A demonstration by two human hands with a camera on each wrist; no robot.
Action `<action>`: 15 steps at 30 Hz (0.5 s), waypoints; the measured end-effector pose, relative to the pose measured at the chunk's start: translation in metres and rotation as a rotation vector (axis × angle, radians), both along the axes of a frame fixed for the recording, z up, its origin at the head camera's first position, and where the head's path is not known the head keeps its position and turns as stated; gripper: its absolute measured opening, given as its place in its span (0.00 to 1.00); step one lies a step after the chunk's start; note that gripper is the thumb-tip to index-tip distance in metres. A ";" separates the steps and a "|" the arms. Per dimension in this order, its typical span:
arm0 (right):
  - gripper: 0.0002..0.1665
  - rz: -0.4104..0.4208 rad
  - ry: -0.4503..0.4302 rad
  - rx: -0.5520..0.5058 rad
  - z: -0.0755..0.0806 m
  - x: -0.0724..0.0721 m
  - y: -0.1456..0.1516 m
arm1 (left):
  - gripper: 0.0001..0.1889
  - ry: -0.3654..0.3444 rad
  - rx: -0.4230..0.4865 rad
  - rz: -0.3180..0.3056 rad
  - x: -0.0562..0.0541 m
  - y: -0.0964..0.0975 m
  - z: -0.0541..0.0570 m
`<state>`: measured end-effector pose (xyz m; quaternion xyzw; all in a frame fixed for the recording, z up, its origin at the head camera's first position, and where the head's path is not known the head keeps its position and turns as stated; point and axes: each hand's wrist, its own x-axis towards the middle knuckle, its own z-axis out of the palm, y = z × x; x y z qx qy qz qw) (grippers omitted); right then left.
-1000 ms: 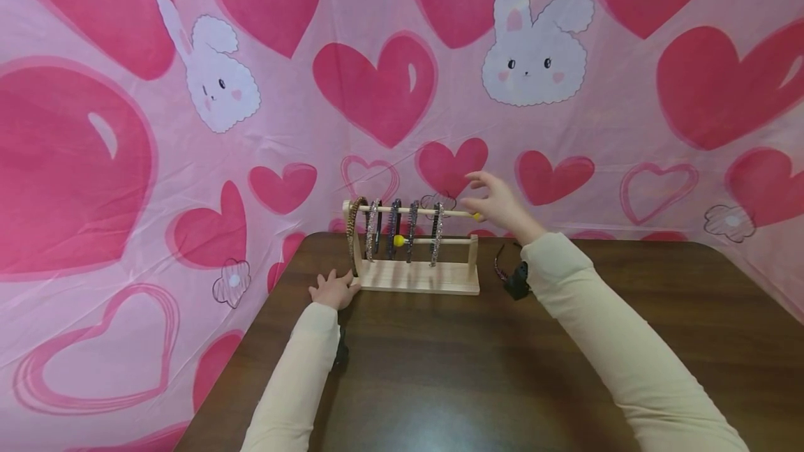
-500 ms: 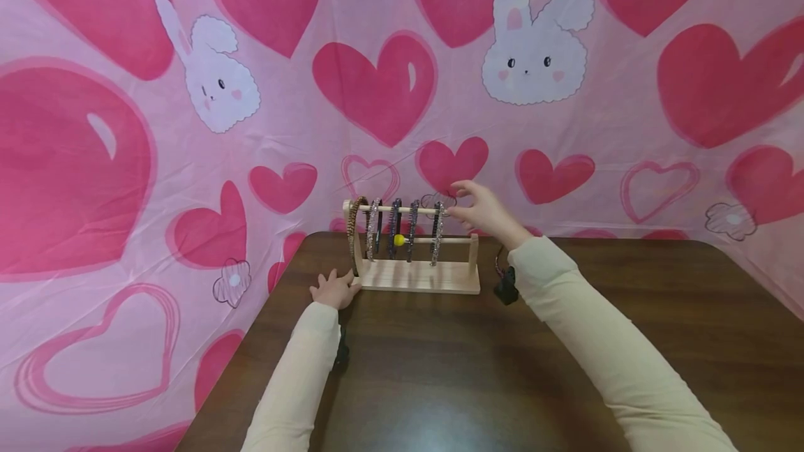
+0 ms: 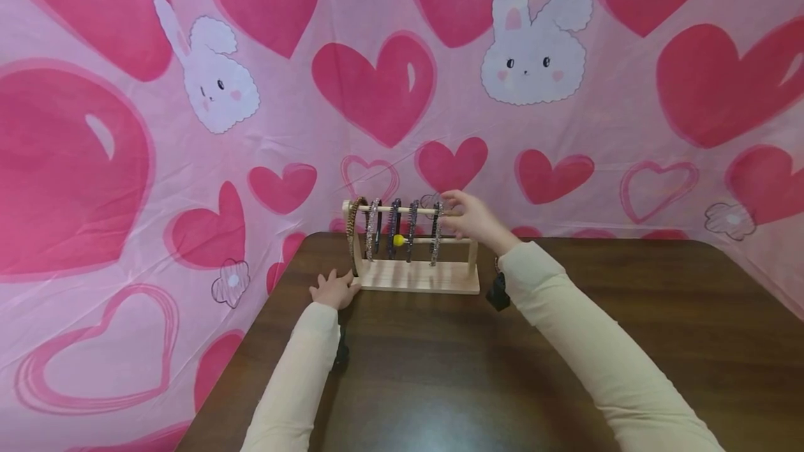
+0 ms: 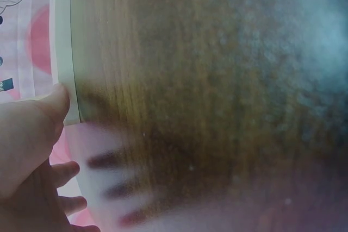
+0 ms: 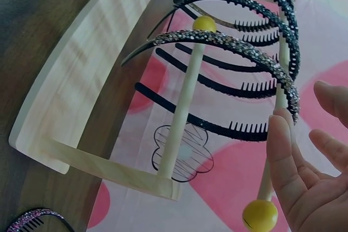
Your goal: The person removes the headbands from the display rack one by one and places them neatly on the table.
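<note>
A wooden headband stand point(image 3: 452, 277) stands on the table, with several glittery headbands hanging from its upper rod. The rightmost is a silver sparkly headband point(image 5: 223, 39) with a toothed black inner side. My right hand point(image 3: 472, 220) is at this headband; in the right wrist view its fingertips touch or nearly touch the band and rod, thumb apart, fingers loosely extended. My left hand point(image 3: 333, 290) lies spread on the table at the stand's left end. In the left wrist view the thumb point(image 4: 61, 99) touches the corner of the stand's base.
Yellow balls cap the upper rod point(image 5: 260, 217) and the lower rod point(image 5: 204, 24). Another headband point(image 5: 38, 218) lies on the brown table point(image 3: 427, 361) right of the stand, hidden by my arm in the head view. A pink heart-print cloth point(image 3: 377, 5) hangs behind.
My right hand has moved left and slightly down along the upper rod, from its yellow end to the rightmost headband. The left hand and the stand have stayed put.
</note>
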<state>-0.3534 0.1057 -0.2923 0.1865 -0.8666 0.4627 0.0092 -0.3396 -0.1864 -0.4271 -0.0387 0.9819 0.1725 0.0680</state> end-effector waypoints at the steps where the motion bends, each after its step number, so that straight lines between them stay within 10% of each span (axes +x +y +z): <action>1: 0.32 0.003 -0.005 0.002 -0.001 0.000 -0.001 | 0.28 0.000 0.002 0.000 0.000 0.000 0.000; 15: 0.33 0.005 -0.060 -0.016 -0.006 0.002 -0.009 | 0.29 -0.007 0.001 0.008 -0.002 0.000 -0.004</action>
